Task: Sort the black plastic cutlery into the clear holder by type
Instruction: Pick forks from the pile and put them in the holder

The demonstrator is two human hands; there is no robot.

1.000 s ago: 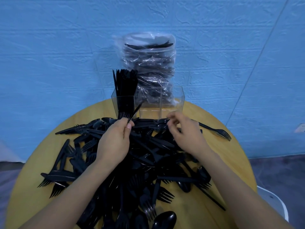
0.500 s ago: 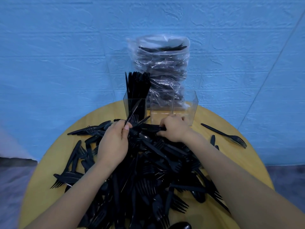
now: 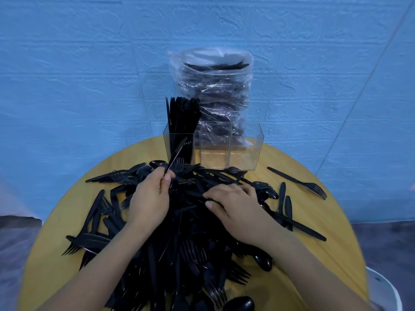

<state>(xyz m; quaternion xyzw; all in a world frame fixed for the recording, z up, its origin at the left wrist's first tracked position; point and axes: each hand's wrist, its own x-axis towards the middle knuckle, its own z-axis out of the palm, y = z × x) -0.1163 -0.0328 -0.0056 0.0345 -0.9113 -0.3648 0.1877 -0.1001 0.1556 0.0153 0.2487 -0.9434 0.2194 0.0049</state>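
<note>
A big heap of black plastic cutlery [image 3: 179, 239], forks, knives and spoons mixed, covers the round wooden table [image 3: 318, 254]. At the table's far edge stands the clear holder [image 3: 244, 153] with three compartments; its left compartment is packed with upright black knives [image 3: 183, 115], the middle and right ones hold nothing. My left hand [image 3: 149, 199] pinches a black knife [image 3: 176, 154] that points up toward the left compartment. My right hand [image 3: 233, 202] lies on the heap, its fingers and thumb closing on a black piece of cutlery [image 3: 195, 194].
A clear plastic bag [image 3: 213, 93] full of black cutlery stands behind the holder against the blue wall. A lone fork [image 3: 298, 182] lies at the table's far right. A white chair edge [image 3: 386, 290] shows at the lower right.
My right hand has slid back toward me and to the right over the heap. My left hand keeps the knife raised near the holder. The camera has tilted slightly.
</note>
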